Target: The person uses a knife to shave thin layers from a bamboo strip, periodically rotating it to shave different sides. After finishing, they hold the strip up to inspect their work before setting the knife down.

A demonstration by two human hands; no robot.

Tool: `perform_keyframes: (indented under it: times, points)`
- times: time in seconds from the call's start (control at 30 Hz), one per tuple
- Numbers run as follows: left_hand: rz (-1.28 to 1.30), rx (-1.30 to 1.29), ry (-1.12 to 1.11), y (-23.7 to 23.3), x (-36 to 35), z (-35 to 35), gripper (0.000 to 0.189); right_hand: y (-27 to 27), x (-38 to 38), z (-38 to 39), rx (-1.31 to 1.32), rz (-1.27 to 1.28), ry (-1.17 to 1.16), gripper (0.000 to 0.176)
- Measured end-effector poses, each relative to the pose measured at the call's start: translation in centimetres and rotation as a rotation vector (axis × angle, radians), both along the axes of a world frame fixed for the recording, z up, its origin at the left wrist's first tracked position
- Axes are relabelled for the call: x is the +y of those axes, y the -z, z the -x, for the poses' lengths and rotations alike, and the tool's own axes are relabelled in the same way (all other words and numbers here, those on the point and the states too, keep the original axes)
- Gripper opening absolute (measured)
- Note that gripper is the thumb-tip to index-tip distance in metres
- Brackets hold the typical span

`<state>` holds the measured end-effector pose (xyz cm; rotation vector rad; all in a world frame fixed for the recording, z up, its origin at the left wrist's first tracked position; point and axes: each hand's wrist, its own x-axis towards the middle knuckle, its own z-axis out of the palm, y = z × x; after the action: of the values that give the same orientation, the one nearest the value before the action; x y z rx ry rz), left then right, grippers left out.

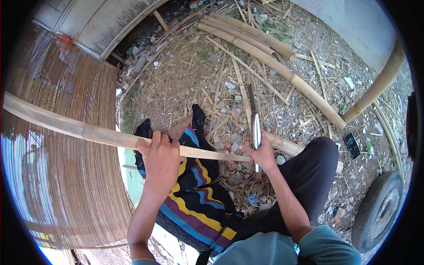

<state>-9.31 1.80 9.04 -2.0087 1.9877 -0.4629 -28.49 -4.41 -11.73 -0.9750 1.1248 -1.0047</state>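
Observation:
A long split bamboo strip (79,130) runs from the far left across my lap, its narrow end close to my right hand. My left hand (161,159) is closed around the strip near its middle, thumb on top. In my right hand (263,153) is a knife (255,132), held upright by its shiny metal handle with the dark blade pointing away from me. The strip's tip lies just left of the knife handle. Beneath the strip, a black garment with yellow, blue and purple stripes (194,221) covers my left leg.
Bamboo poles (265,55) lie on the littered ground ahead, among shavings and stones. A slatted bamboo screen (66,176) stands at left. To the right are an upright pole (375,90), a phone-like black device (352,145) and a tyre (377,212).

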Motion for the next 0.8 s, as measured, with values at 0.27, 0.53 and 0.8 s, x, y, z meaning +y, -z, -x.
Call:
perform_keyframes:
  times: [0.27,0.53,0.8]
  points:
    - [0.106,-0.169,0.285,0.6,0.5,1.5,0.020,1.5,1.9,-4.5,0.064,0.018,-0.287,0.056]
    - [1.153,0.128,0.826,3.0,2.6,-1.9,0.037,3.2,1.2,-5.8,-0.025,0.038,-0.301,0.052]
    - [0.760,1.890,0.384,1.5,1.2,-5.3,0.038,3.4,0.6,-5.9,-0.111,-0.006,-0.392,0.053]
